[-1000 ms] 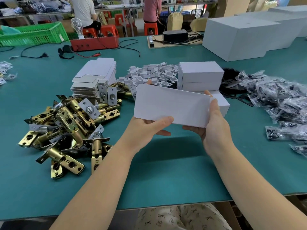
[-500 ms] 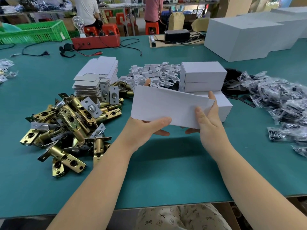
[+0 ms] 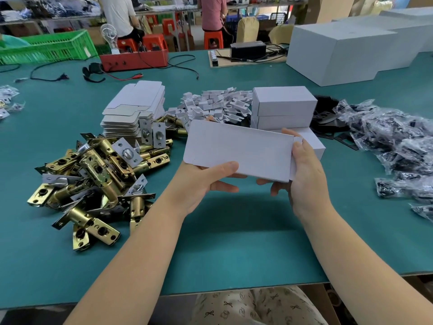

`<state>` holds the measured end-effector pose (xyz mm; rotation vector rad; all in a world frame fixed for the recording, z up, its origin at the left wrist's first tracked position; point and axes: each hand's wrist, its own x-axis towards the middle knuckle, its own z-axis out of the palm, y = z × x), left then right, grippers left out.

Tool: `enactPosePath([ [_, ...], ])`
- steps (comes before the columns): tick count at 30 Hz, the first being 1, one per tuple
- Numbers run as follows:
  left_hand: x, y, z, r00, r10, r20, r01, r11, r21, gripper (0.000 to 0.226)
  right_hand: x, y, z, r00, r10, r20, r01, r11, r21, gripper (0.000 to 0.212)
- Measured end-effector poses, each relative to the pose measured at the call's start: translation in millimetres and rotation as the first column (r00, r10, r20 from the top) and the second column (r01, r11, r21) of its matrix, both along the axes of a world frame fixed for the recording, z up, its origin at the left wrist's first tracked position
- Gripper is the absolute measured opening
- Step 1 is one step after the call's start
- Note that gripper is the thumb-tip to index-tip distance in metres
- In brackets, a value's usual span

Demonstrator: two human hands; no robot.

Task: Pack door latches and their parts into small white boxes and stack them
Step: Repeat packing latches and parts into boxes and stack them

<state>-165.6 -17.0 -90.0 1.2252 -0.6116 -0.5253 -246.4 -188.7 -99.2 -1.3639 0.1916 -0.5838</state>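
White cardboard box (image 3: 236, 151), small and oblong, sits in our grip above the teal table (image 3: 234, 249): left hand (image 3: 201, 184) pinches its near edge, right hand (image 3: 302, 174) curls round its end flap. Left lie brass latches (image 3: 93, 174); behind, three stacked white boxes (image 3: 284, 109).

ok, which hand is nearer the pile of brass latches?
Left. The left hand grips the white box at the end beside the latch pile; the right hand holds the box's far end, away from it.
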Motion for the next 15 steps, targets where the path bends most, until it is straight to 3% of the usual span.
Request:
enactPosePath([
  [5,1.0,-1.4,-4.6,0.998,0.038,0.052,-0.039,0.999,0.025,0.05,2.1,-0.4,-4.0,0.996,-0.022,-0.091,0.007,0.985,-0.17,0.035],
  [9,6.6,5.3,-3.9,0.994,0.057,0.093,-0.058,0.998,0.007,0.093,0.8,-0.8,-6.4,0.987,-0.02,-0.157,-0.037,0.935,-0.354,0.046],
  [12,10.5,10.1,-4.3,0.996,0.038,0.082,-0.041,0.998,0.039,0.097,-0.2,-1.7,-10.1,0.968,-0.018,-0.25,-0.11,0.865,-0.49,0.064],
  [15,9.1,10.7,-5.1,0.997,0.001,0.071,-0.008,0.996,0.09,0.102,-0.2,-2.8,-11.4,0.941,-0.013,-0.34,-0.175,0.838,-0.517,0.083],
])
